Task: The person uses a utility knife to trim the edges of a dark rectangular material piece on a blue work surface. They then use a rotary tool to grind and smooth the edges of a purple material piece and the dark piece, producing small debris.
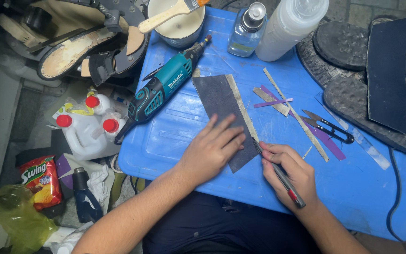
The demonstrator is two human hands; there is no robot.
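Note:
My left hand lies flat on a dark grey rectangular sheet on the blue plastic table, fingers spread and pressing it down. A pale strip runs along the sheet's right edge. My right hand grips a slim utility knife with a red-marked handle; its tip meets the sheet's right edge just beside my left fingertips.
A teal rotary tool lies left of the sheet. Cut strips, small black snips, a bowl with a brush and two bottles sit farther back. Dark shoe soles lie at right; jugs and a snack bag are on the floor at left.

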